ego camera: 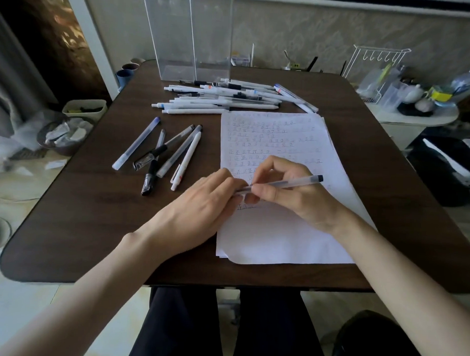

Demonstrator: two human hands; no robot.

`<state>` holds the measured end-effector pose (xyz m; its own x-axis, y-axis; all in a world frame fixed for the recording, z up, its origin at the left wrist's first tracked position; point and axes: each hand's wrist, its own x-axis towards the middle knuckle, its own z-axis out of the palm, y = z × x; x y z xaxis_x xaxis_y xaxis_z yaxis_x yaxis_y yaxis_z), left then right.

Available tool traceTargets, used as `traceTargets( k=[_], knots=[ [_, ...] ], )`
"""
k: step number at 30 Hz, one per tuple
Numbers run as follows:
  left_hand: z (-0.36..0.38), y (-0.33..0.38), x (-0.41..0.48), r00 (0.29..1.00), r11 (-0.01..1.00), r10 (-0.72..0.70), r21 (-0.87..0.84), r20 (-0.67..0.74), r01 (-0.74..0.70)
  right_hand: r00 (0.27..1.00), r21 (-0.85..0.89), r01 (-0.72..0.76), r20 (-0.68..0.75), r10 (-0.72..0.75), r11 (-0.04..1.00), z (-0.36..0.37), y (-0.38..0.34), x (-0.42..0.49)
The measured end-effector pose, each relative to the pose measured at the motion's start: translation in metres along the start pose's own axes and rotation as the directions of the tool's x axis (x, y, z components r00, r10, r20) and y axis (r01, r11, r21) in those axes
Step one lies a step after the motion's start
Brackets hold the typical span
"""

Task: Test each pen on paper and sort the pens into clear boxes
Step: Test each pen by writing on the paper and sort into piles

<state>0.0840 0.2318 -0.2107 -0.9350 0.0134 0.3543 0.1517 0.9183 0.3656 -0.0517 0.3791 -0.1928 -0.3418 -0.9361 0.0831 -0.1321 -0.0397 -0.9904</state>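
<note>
Pen (295,182) is held over the paper (279,238) — barrel gripped by the right hand (297,201), tip end pinched by the left hand (203,203), apparently for capping or uncapping.

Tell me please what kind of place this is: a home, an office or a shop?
Most likely a room in a home. A white wire rack with hooks stands on a side counter among household clutter, and a waste bin sits on the tiled floor beside the dark wooden table.
</note>
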Motion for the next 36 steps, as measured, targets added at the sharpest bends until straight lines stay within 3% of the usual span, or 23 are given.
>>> traceTargets(
  k=[6, 12, 17, 20, 25, 36],
  knots=[
    [-0.002, -0.003, -0.001, 0.994, 0.985, -0.073, -0.151, 0.085, 0.085, 0.999, -0.003, -0.009, 0.045, 0.009, 1.000, 0.000, 0.003, 0.001],
    [-0.004, -0.004, -0.001, 0.993, 0.993, -0.119, 0.004, 0.006, 0.119, 1.000, 0.005, -0.008, 0.009, 0.008, 1.000, -0.001, 0.005, 0.002],
    [-0.006, -0.005, -0.001, 0.973, 0.969, -0.229, 0.091, 0.005, 0.228, 0.985, 0.043, 0.034, -0.168, -0.026, 0.999, -0.014, 0.000, 0.000],
    [-0.003, -0.007, -0.001, 0.979, 0.968, -0.197, 0.168, 0.044, 0.188, 0.936, -0.084, -0.028, -0.352, -0.003, 0.996, -0.011, 0.000, -0.008],
    [0.000, -0.009, 0.000, 0.967, 0.952, -0.239, 0.215, 0.086, 0.216, 0.861, -0.265, -0.153, -0.509, -0.003, 0.952, 0.009, 0.014, -0.010],
    [0.002, -0.008, -0.006, 0.950, 0.933, -0.300, 0.235, 0.082, 0.274, 0.858, -0.331, -0.147, -0.512, -0.046, 0.932, 0.014, 0.014, -0.009]
  ],
)
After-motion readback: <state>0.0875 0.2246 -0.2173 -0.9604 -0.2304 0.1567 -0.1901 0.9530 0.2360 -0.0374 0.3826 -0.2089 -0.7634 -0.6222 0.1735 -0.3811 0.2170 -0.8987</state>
